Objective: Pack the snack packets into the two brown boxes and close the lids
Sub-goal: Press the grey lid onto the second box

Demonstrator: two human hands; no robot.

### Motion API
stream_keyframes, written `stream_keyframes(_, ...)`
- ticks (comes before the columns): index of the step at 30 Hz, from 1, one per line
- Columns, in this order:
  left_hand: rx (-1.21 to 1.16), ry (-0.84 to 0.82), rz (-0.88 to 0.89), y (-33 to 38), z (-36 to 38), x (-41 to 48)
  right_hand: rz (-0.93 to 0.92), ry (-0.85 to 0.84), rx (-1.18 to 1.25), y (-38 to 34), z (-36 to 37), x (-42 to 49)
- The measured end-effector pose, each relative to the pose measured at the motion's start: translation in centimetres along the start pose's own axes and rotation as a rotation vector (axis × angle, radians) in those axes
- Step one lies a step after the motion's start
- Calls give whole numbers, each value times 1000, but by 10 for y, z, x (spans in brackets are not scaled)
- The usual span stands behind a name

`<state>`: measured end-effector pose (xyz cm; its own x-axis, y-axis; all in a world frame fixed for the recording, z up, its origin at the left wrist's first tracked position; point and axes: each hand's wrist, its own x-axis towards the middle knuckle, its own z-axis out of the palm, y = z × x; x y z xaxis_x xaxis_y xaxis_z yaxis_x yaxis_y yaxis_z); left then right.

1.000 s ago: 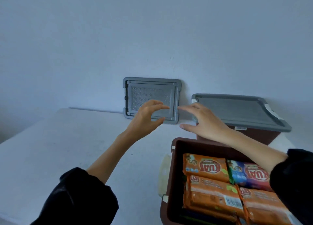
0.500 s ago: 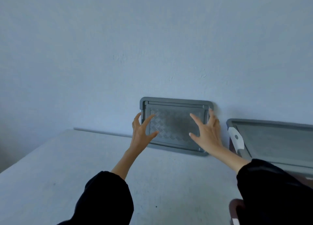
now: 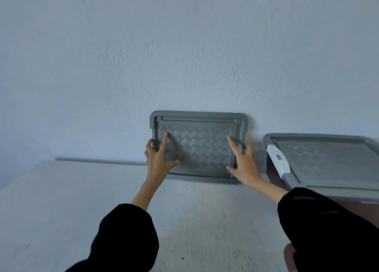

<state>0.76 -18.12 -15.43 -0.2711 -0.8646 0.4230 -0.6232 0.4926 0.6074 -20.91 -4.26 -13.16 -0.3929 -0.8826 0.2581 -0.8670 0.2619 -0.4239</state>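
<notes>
Two hands, short of the lid (image 3: 198,146) half a second ago, now grip it: left hand (image 3: 158,159) at its 9 o'clock edge, right hand (image 3: 244,165) at 3 o'clock. Lid leans on wall (image 3: 184,56), 12 o'clock. Judgement: lift imminent; closed box (image 3: 273,170) at 3 o'clock.

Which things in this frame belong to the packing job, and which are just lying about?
Job: loose gray lid, gripped at its sides by left hand and right hand; closed brown box at right.
Just there: white table; wall.
</notes>
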Motion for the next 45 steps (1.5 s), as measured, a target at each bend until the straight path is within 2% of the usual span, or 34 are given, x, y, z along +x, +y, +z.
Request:
stream_keyframes(9, -57, 128, 47, 32, -44, -1, -125, 243, 77, -20, -52, -10)
stream_keyframes(18, -93, 181, 149, 132, -113, -59, -177, 353, 153, -22, -148, -78)
stream_keyframes(23, -76, 98, 121, 197, -135, -117, -144, 268, 137, -2, -210, -139)
stream_keyframes(29, 7, -101, 35, 250, -134, -190, -57, 88, 70, 35, -253, -211)
stream_keyframes(38, 139, -443, -108, 287, -115, -285, 113, -160, 123, 88, -269, -306)
stream_keyframes(45, 258, -564, -120, 302, -97, -322, 250, -236, 95, 116, -257, -352)
